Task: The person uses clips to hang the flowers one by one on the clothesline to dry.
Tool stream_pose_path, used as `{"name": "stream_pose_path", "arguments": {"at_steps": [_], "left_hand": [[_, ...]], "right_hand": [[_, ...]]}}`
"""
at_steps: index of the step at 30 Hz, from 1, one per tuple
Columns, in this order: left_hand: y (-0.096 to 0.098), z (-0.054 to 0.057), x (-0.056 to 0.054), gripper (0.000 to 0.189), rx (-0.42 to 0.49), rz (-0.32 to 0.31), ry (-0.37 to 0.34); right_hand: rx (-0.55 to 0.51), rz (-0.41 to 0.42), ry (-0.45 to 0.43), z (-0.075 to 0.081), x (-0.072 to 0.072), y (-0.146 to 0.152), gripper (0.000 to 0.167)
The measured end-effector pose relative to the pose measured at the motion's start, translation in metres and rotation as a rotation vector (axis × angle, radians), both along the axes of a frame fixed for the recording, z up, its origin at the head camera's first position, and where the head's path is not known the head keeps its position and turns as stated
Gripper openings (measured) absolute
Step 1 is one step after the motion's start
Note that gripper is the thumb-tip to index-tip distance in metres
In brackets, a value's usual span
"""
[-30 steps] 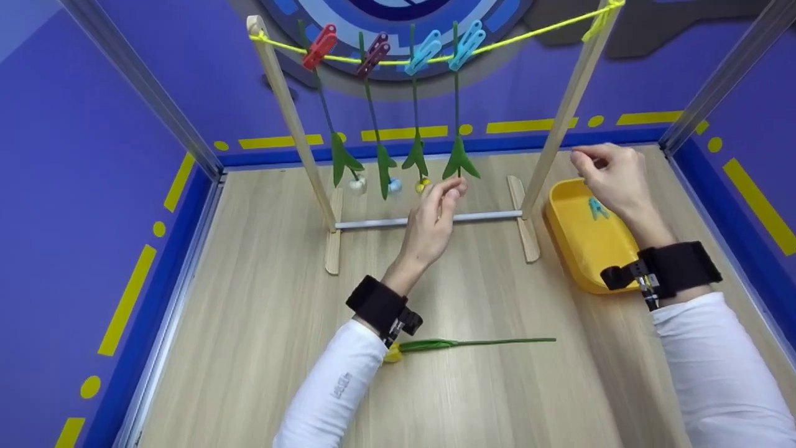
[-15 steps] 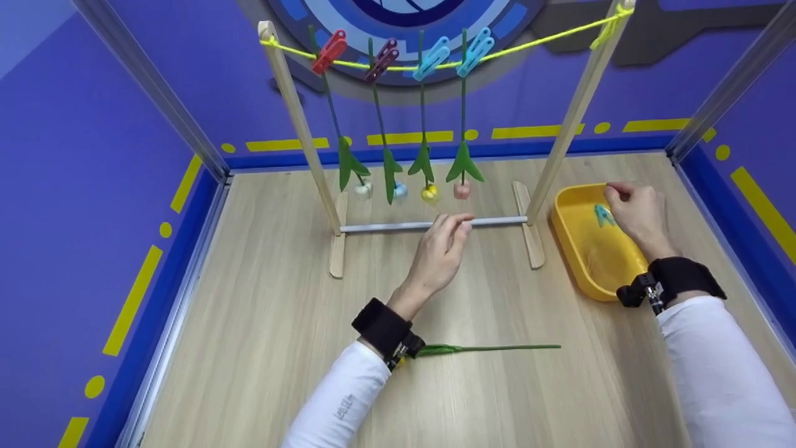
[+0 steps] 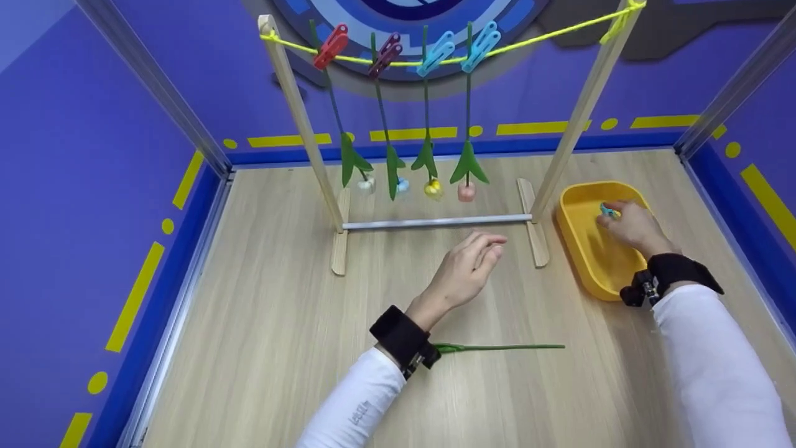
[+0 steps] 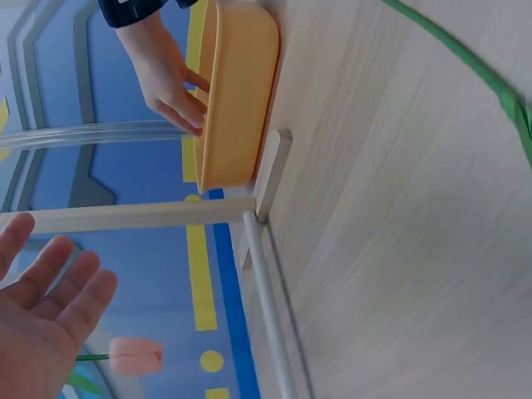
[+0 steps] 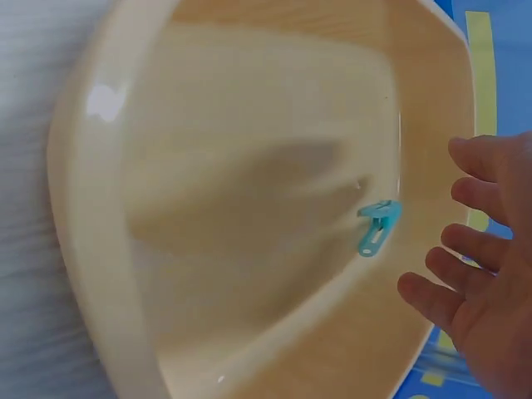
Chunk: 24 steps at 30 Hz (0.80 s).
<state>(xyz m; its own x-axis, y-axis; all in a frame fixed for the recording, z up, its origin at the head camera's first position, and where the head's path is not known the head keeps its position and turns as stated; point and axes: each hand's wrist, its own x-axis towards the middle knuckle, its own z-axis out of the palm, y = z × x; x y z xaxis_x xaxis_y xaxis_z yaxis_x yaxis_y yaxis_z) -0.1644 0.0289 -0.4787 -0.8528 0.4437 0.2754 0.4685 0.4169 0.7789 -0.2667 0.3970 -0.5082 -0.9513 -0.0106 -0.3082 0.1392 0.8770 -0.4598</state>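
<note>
My right hand (image 3: 635,229) reaches into the yellow basin (image 3: 575,258) at the right. In the right wrist view its spread fingers hover beside a teal clothespin (image 5: 379,227) lying on the basin floor, apart from it. My left hand (image 3: 463,269) is held empty over the table, fingers loosely extended, in front of the wooden rack. Artificial tulips hang head down from the rack's yellow string (image 3: 541,42), the pink one (image 3: 466,191) nearest my left hand. Red (image 3: 331,46), dark red (image 3: 385,56) and light blue clothespins (image 3: 482,46) clip their stems.
Another artificial tulip (image 3: 504,347) lies on the table, its flower hidden behind my left wrist. A grey crossbar (image 3: 435,221) joins the rack's wooden feet (image 3: 538,246). Purple-blue panels (image 3: 93,186) enclose the table at the back and sides.
My right hand has come down from above the basin into it, toward the teal clothespin. The left hand has withdrawn from the pink tulip, toward me and slightly right.
</note>
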Motion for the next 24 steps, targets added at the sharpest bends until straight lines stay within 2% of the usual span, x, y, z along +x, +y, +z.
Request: {"name": "stream_pose_path", "arguments": {"at_steps": [6,13,18,24], "left_hand": [[0.014,-0.01,0.003,0.039,0.03,-0.017,-0.102],[0.024,-0.018,0.004,0.037,0.034,-0.024,-0.126],[0.03,-0.022,0.004,0.038,0.074,-0.047,-0.178],[0.031,-0.027,0.004,0.036,0.115,-0.03,-0.218]], "right_hand": [[0.032,0.061,-0.082,-0.007,-0.003,0.002,0.071],[0.053,0.082,-0.128,-0.011,-0.006,0.006,0.079],[0.049,0.107,-0.158,-0.01,-0.007,0.005,0.083],[0.068,0.13,-0.216,-0.009,-0.008,0.003,0.086]]}}
